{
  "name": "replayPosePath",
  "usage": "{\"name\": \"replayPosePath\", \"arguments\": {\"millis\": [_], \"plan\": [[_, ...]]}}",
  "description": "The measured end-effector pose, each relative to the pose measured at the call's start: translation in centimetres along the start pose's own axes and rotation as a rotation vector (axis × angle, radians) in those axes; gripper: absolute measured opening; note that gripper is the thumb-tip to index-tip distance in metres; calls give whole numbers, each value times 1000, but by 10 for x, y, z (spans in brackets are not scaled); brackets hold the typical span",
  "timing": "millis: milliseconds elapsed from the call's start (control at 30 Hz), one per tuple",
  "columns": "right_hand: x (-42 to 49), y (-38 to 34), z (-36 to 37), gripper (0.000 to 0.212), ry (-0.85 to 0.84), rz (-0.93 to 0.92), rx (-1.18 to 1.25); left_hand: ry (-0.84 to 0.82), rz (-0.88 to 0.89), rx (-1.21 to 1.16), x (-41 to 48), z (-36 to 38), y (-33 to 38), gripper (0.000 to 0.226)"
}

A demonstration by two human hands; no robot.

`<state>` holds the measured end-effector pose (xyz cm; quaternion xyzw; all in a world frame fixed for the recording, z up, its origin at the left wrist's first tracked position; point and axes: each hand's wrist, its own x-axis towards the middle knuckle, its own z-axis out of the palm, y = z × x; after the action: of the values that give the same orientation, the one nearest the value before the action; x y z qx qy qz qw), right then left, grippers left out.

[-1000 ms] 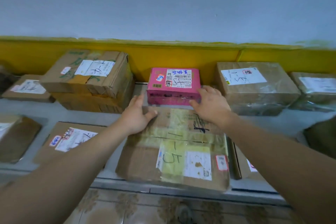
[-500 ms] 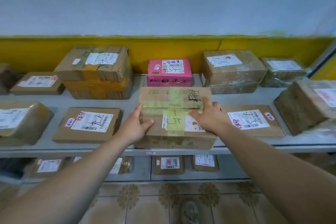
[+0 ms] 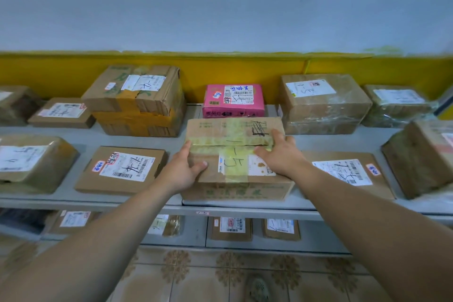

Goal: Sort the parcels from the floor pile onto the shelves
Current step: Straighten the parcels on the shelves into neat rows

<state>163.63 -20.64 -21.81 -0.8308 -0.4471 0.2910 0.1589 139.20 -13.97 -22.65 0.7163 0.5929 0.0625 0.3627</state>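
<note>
A brown cardboard parcel [image 3: 235,179] with yellow tape and a handwritten "1-5" lies flat at the front of the grey shelf [image 3: 343,140]. It sits just in front of a pink box [image 3: 232,102]. My left hand [image 3: 182,170] holds the parcel's left edge, thumb on top and fingers down the side. On the right edge, my right hand [image 3: 279,157] holds it with the thumb on the tape and the fingers over the top corner. A small "1-5" tag [image 3: 202,213] is on the shelf's front rail below the parcel.
Other parcels crowd the shelf: a flat labelled box [image 3: 120,170] to the left, a tall taped box [image 3: 137,100] behind it, a flat box [image 3: 348,174] to the right and wrapped boxes [image 3: 323,103] behind. A lower shelf holds small parcels [image 3: 231,228]. Below is tiled floor [image 3: 196,277].
The parcel went from overhanging the shelf's front edge to lying fully on the shelf. My hands slid from its far edge to its sides. The view pulled back.
</note>
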Motion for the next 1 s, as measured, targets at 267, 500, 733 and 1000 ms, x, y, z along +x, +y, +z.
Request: {"name": "replayPosePath", "arguments": {"millis": [267, 500, 733, 1000], "plan": [[-24, 2, -13, 78, 61, 13, -94, -38, 84, 134, -26, -16, 1, 81], [-57, -3, -29, 74, 143, -15, -134, -55, 202, 233, -63, -23, 15, 71], [-72, 48, -76, 75, 234, 49, -199, -84, 363, 360, -77, 2, 70, 68], [-49, 147, -107, 70, 171, 131, -249, -49, 436, 484, -49, 74, 151, 71]]}}
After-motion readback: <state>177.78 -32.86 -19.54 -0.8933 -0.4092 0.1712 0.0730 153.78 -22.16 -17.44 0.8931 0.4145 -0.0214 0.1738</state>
